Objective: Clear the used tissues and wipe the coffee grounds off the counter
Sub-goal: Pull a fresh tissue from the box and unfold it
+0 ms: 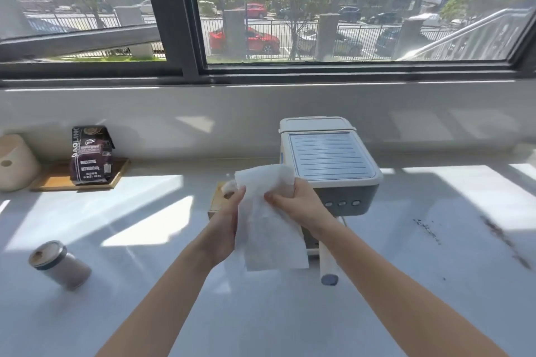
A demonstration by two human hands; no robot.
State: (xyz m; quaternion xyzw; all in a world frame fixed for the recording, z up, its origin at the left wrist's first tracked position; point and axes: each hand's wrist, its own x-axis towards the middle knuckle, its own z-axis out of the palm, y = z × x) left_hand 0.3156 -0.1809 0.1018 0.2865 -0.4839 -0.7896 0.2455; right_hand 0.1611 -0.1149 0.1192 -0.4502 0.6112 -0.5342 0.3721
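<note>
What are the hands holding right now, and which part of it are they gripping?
Both hands hold one white tissue: the left hand pinches its upper left edge, the right hand grips its upper right corner.

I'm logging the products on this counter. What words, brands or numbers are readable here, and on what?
"AOLIN", running vertically up the left edge of the dark coffee bag; the first and last letters are unclear.
The bag's other white lines and label: too blurred to read.
Coffee machine, its three buttons, and the lidded jar: no legible text.
</note>
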